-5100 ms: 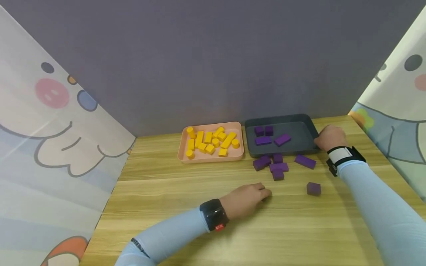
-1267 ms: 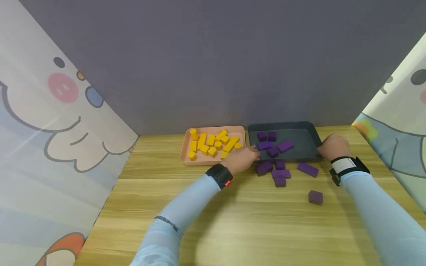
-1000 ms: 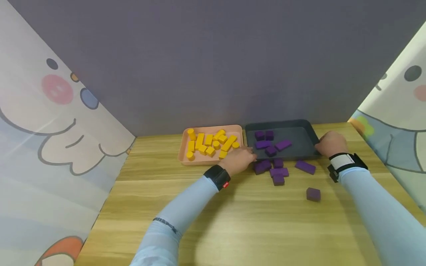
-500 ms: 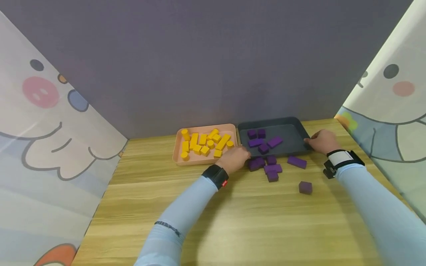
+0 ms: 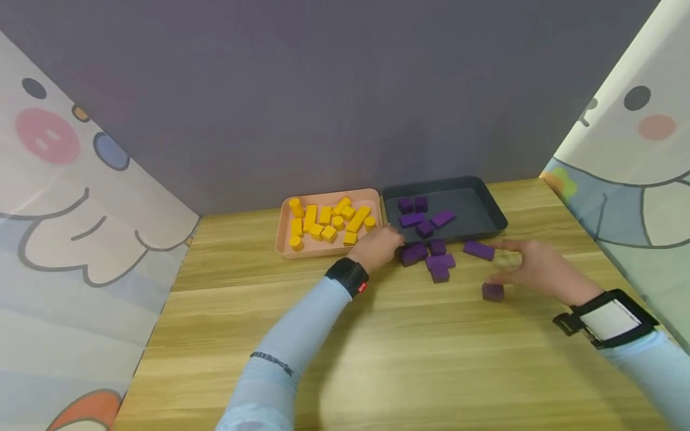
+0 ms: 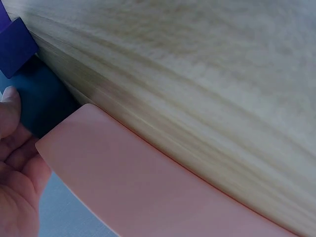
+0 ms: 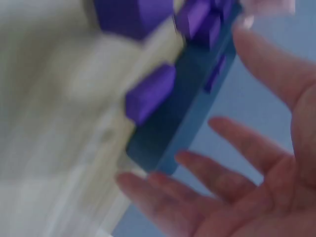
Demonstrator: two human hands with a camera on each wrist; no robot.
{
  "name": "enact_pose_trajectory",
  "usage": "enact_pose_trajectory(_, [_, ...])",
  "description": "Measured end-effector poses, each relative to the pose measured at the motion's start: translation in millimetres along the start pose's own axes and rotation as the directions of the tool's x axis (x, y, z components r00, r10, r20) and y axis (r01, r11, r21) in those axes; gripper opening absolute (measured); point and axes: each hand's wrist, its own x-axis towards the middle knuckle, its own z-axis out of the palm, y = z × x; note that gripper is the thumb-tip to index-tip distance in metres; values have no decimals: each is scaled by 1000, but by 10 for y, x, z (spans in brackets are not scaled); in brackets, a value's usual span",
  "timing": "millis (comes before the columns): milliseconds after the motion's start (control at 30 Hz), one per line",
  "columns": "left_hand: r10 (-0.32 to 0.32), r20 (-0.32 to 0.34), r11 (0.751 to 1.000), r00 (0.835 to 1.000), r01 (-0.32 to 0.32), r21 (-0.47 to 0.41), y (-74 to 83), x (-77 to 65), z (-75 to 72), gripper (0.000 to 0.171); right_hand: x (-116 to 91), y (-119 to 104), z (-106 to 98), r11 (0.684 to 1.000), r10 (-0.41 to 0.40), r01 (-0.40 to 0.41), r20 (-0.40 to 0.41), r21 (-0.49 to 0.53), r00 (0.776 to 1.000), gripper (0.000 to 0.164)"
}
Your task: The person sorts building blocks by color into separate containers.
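Note:
My left hand (image 5: 375, 246) holds the front left corner of the dark tray (image 5: 469, 209). In the left wrist view its thumb (image 6: 10, 111) lies against the tray's outer side, the fingers by the pink tray's corner. Several purple blocks sit in the dark tray's left half. My right hand (image 5: 541, 272) is off the tray, fingers spread, over the table at its right front. Its thumb side is right at a lone purple cube (image 5: 493, 292), and its fingertips reach near a long purple block (image 5: 479, 250). The right wrist view shows nothing in that palm.
Against the dark tray's left side stands a pink tray (image 5: 323, 251) with several yellow blocks. More purple blocks (image 5: 441, 261) lie in a cluster before the dark tray. A grey wall (image 5: 302, 108) rises behind the trays, and printed panels flank the wooden table (image 5: 409, 353).
My left hand reached up from the table to the dark tray's corner and stays there. One more purple cube is in the tray. My right hand let go of the tray's right side and moved nearer.

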Motion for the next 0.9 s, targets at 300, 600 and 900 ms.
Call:
enact_pose_trajectory(300, [8,-11,1000,1000,-7,26,-17,30,11,21,-130,44,364,987,-137,144,88,-73,987,89])
enact_pose_trajectory(600, [-29,28,1000,999,29,8,19,39,-13,21,-126,63,469,978,-169,173,43,-114,985,65])
enact_pose_trajectory(900, [-17,41,1000,999,16,22,26,32,-40,24,-117,1,487,974,-202,199,-13,-108,979,41])
